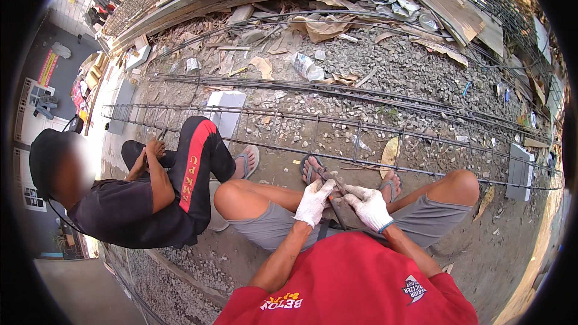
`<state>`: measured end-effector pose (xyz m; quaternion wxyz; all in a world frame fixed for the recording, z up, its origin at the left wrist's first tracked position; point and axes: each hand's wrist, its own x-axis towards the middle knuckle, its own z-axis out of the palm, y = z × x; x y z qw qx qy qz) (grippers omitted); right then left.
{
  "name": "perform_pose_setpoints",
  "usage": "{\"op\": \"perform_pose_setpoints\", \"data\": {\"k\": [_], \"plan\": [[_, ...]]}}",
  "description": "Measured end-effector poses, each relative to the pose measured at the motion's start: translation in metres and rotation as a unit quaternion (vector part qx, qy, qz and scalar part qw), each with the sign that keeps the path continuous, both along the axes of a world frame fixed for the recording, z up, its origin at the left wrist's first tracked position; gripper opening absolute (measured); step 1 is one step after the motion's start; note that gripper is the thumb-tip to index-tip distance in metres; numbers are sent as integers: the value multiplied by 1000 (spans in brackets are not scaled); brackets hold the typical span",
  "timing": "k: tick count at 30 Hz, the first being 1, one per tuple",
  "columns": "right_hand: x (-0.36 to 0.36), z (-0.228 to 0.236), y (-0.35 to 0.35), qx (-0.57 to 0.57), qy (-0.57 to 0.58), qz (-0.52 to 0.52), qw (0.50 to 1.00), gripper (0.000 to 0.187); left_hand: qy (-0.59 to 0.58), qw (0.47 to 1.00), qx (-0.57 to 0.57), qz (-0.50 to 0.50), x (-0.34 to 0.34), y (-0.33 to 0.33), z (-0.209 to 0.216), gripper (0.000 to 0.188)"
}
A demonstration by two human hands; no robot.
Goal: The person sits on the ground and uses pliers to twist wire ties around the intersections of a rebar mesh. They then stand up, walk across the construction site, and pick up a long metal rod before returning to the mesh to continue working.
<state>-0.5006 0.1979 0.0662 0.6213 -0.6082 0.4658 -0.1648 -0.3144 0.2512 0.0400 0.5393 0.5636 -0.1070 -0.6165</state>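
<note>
White work gloves cover both my hands, which meet low between my bent knees. My left hand (313,202) is closed, its thumb and fingers pinched together at something too small to make out. Close beside it, my right hand (368,207) has its fingers bent inward and pressed together. A slim dark hand tool with orange patches (335,206) shows between the gloves; which hand grips it I cannot tell. Just beyond my feet lies a long, narrow cage of steel bars and stirrups (355,144), running left to right.
At my left a co-worker in dark clothes (129,204) squats, hands together near the cage. More long steel bars (337,91) lie behind it. Grey blocks (519,171) sit under the cage's right part. Gravel, a plastic bottle (307,67), torn paper and planks (211,3) cover the far ground.
</note>
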Motion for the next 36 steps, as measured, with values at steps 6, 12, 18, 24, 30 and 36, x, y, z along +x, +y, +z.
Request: {"op": "perform_pose_setpoints", "data": {"k": [6,12,18,24,30,36], "plan": [[-22,-9,-29,-30,93,-155,983,25,-51,985,-15,-167,11,-13,48,23],[-62,-1,-58,-192,47,-357,913,31,-293,940,-155,-83,5,-24,35,31],[-101,-20,-62,-108,12,-360,927,34,-235,959,-142,69,-7,-53,54,21],[-66,16,-45,-36,-13,-357,933,34,-351,920,-139,105,0,-58,49,27],[-71,-3,-53,-228,55,-298,925,34,-508,858,-51,53,-21,-62,6,44],[-35,36,-38,-337,259,-128,896,19,-522,846,-110,-14,-12,-46,27,65]]}}
